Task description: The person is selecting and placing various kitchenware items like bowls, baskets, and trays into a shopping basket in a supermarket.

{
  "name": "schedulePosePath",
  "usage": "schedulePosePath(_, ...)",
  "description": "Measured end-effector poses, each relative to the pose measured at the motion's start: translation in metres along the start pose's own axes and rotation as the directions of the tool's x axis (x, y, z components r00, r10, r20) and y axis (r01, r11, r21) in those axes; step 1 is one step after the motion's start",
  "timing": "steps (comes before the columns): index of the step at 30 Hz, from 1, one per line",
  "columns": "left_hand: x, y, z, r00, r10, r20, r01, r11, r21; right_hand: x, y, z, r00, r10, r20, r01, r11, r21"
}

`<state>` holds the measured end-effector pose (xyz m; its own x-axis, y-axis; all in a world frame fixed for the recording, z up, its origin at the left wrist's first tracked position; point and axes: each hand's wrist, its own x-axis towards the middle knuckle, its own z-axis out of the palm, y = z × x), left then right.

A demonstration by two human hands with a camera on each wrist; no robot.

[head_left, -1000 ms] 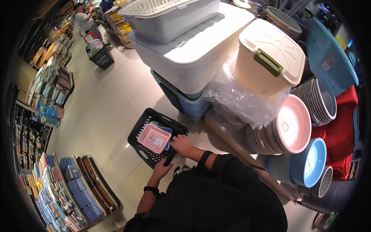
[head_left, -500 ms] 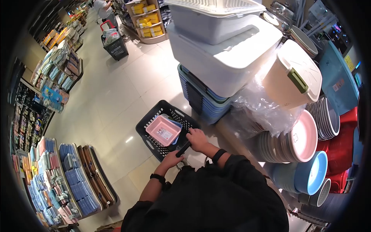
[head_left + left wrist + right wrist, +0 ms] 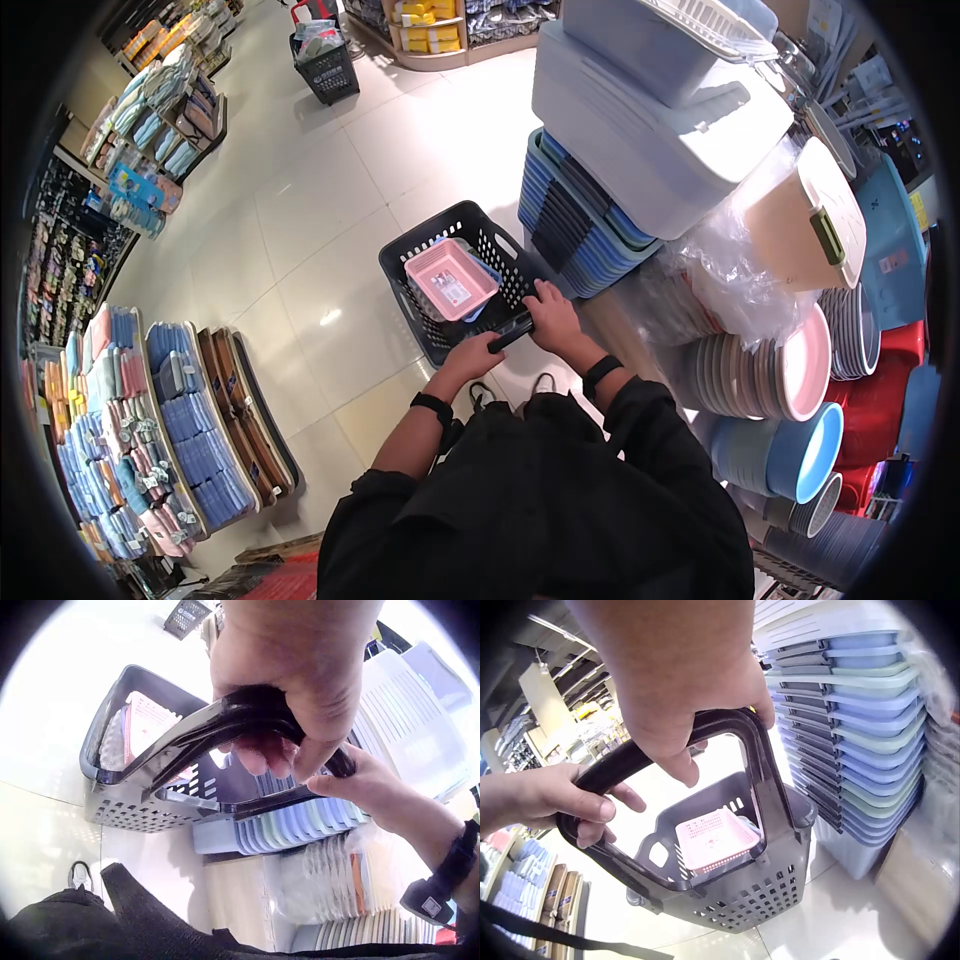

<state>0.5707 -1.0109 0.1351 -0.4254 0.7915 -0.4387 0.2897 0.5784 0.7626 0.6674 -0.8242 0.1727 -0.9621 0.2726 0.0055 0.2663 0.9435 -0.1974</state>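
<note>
Both hands grip the black handle [image 3: 225,720] of a dark shopping basket [image 3: 739,904] with perforated sides. My left hand [image 3: 470,362] curls round the near-left end of the handle. The right hand [image 3: 552,318] wraps round its other end, with the thumb below it in the right wrist view. Inside the basket, a pink plastic tray basket [image 3: 450,278] with a white label lies on top of a blue one [image 3: 492,287]. The blue one is mostly hidden under it.
Stacked blue bins [image 3: 570,220] and a large white storage box [image 3: 650,130] stand close on the right. Beyond them are pink basins [image 3: 808,360] and blue basins [image 3: 808,455]. Folded towels [image 3: 205,430] line the left. Another basket [image 3: 325,75] stands ahead on the tiled floor.
The shopping basket and both hands have shifted right and up in the head view. The bins also appear farther right, and the person ahead has mostly left the frame. Both hands keep their grip.
</note>
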Motion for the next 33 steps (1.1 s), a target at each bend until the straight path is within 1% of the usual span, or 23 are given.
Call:
schedulePosePath(3, 0.007, -0.013, -0.007, 0.996, 0.075, -0.057, -0.074, 0.997, 0.017, 0.009, -0.004, 0.004, 0.999, 0.008, 0.045, -0.009, 1.000, 0.012)
schedulePosePath(5, 0.010, -0.018, -0.008, 0.989, 0.121, -0.081, -0.120, 0.992, 0.025, 0.014, -0.005, 0.005, 0.997, -0.052, -0.057, 0.053, 0.999, 0.014)
schedulePosePath(6, 0.006, -0.013, -0.008, 0.978, 0.146, -0.152, -0.118, 0.976, 0.183, 0.017, -0.004, 0.001, 0.998, -0.049, 0.039, 0.047, 0.998, 0.038)
schedulePosePath(7, 0.003, -0.010, -0.011, 0.956, 0.189, -0.224, -0.105, 0.935, 0.339, 0.026, -0.004, -0.004, 0.998, -0.055, 0.034, 0.053, 0.998, 0.035)
schedulePosePath(8, 0.001, -0.006, -0.013, 0.941, 0.251, -0.226, -0.158, 0.919, 0.362, 0.038, -0.004, -0.008, 0.953, 0.008, 0.302, -0.016, 1.000, 0.025)
schedulePosePath(9, 0.002, -0.006, -0.011, 0.941, 0.246, -0.234, -0.150, 0.919, 0.364, 0.045, -0.004, -0.010, 0.833, 0.066, 0.549, -0.078, 0.997, -0.001)
schedulePosePath(10, 0.004, -0.005, -0.010, 0.943, 0.206, -0.262, -0.115, 0.938, 0.326, 0.046, -0.001, -0.007, 0.834, 0.054, 0.550, -0.068, 0.998, 0.006)
schedulePosePath(11, 0.007, -0.005, -0.010, 0.943, 0.164, -0.290, -0.077, 0.955, 0.288, 0.046, 0.001, -0.004, 0.916, -0.040, 0.398, 0.019, 0.998, 0.058)
schedulePosePath(12, 0.009, -0.006, -0.012, 0.942, 0.152, -0.298, -0.062, 0.954, 0.292, 0.047, 0.001, -0.002, 0.964, -0.132, 0.230, 0.112, 0.989, 0.099)
schedulePosePath(14, 0.013, -0.006, -0.015, 0.907, 0.145, -0.395, -0.009, 0.945, 0.326, 0.051, 0.001, 0.003, 0.970, -0.126, 0.210, 0.094, 0.983, 0.156)
schedulePosePath(15, 0.014, -0.006, -0.017, 0.905, 0.131, -0.405, 0.007, 0.947, 0.323, 0.053, 0.002, 0.005, 0.976, -0.105, 0.189, 0.067, 0.978, 0.196)
schedulePosePath(17, 0.016, -0.006, -0.021, 0.820, 0.237, -0.520, 0.062, 0.868, 0.493, 0.060, 0.003, 0.010, 0.968, -0.157, 0.194, 0.120, 0.974, 0.191)
schedulePosePath(19, 0.020, -0.007, -0.028, 0.816, 0.202, -0.542, 0.095, 0.878, 0.469, 0.070, 0.001, 0.010, 0.960, -0.201, 0.193, 0.164, 0.968, 0.190)
schedulePosePath(21, 0.024, -0.011, -0.033, 0.818, 0.164, -0.552, 0.124, 0.886, 0.446, 0.074, -0.002, 0.012, 0.972, -0.234, -0.018, 0.234, 0.967, 0.104)
schedulePosePath(22, 0.030, -0.014, -0.037, 0.833, 0.138, -0.535, 0.113, 0.905, 0.409, 0.079, -0.002, 0.012, 0.972, -0.236, -0.015, 0.236, 0.965, 0.113)
schedulePosePath(24, 0.037, -0.016, -0.047, 0.865, 0.108, -0.491, 0.100, 0.920, 0.378, 0.089, -0.001, 0.012, 0.960, -0.183, 0.210, 0.139, 0.968, 0.209)
schedulePosePath(25, 0.037, -0.014, -0.052, 0.866, 0.107, -0.488, 0.100, 0.919, 0.380, 0.090, -0.002, 0.012, 0.961, -0.181, 0.211, 0.136, 0.968, 0.211)
schedulePosePath(27, 0.042, -0.006, -0.065, 0.921, -0.042, -0.388, 0.166, 0.942, 0.292, 0.097, -0.003, 0.013, 0.961, -0.164, 0.222, 0.112, 0.967, 0.229)
schedulePosePath(28, 0.043, -0.005, -0.068, 0.918, -0.054, -0.394, 0.191, 0.929, 0.317, 0.099, -0.004, 0.018, 0.977, -0.164, 0.137, 0.130, 0.966, 0.225)
schedulePosePath(29, 0.044, -0.005, -0.071, 0.922, -0.033, -0.387, 0.170, 0.930, 0.326, 0.104, -0.003, 0.023, 0.981, -0.145, 0.127, 0.116, 0.970, 0.215)
schedulePosePath(31, 0.050, -0.010, -0.076, 0.930, -0.091, -0.356, 0.206, 0.931, 0.301, 0.115, -0.003, 0.022, 0.936, -0.158, 0.314, 0.103, 0.977, 0.185)
schedulePosePath(32, 0.053, -0.011, -0.078, 0.936, -0.072, -0.345, 0.184, 0.934, 0.305, 0.117, -0.003, 0.020, 0.941, -0.137, 0.311, 0.086, 0.981, 0.172)
schedulePosePath(33, 0.054, -0.011, -0.081, 0.944, -0.109, -0.310, 0.212, 0.922, 0.322, 0.118, -0.003, 0.020, 0.932, -0.139, 0.334, 0.091, 0.984, 0.156)
